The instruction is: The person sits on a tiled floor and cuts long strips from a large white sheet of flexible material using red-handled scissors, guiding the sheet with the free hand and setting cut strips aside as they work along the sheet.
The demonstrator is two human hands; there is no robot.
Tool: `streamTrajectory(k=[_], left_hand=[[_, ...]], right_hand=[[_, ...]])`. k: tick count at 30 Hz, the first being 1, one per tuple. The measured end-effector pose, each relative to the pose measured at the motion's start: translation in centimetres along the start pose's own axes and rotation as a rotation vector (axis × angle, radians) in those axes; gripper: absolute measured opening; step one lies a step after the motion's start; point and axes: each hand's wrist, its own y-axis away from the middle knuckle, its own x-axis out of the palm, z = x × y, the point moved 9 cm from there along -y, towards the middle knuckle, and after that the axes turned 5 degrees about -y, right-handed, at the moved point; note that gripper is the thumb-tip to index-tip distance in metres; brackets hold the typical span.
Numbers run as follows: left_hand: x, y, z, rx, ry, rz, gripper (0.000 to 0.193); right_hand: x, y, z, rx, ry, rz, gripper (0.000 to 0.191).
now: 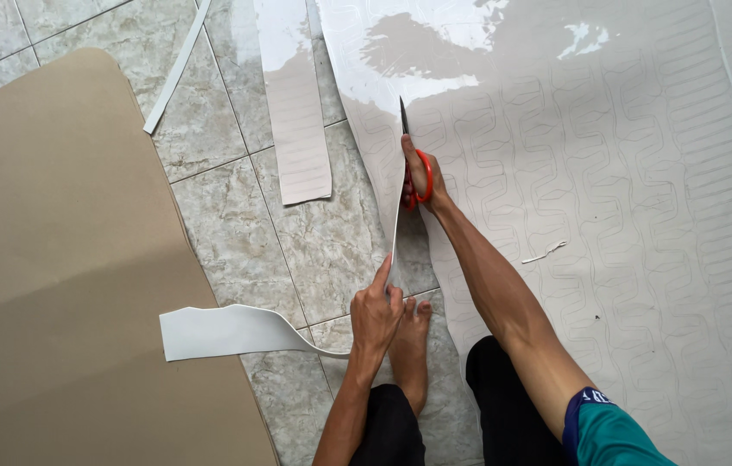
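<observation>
Red-handled scissors (416,177) are gripped in the right hand (422,179), cutting a glossy patterned sheet (608,216) spread on the tiled floor (314,250). The cut strip (236,330), thin and floppy, is pinched taut near the cut by the left hand (376,312).

Brown cardboard (55,259) lies flat on tiled floor (314,250), left side. Cut strip (295,112) rests on tiles beside it; thin offcut (174,73) farther left, angled.

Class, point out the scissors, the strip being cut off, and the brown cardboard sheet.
scissors (419,177), head view, on the red handle loop.
strip being cut off (224,331), head view, on its curled free end.
brown cardboard sheet (55,259), head view, on its bare middle.
</observation>
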Motion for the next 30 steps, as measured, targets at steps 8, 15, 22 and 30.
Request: streamTrajectory(k=[8,15,22,30], left_hand=[[-0.6,0.0,1.0,0.005,0.019,-0.034,0.055],[-1.3,-0.9,2.7,-0.066,-0.01,-0.011,0.054],[-7.5,-4.3,6.8,-0.204,-0.296,-0.062,0.055],[-1.9,-15.8,-4.8,0.245,-0.258,0.009,0.104]], right_hand=[[0.1,-1.0,1.1,0.035,0.043,0.132,0.063],[-0.1,-3.7,2.4,0.106,0.113,0.168,0.058],[-1.6,-2.7,1.7,0.02,0.224,0.111,0.061],[-4.7,2.1,0.5,0.045,0.49,0.02,0.066]])
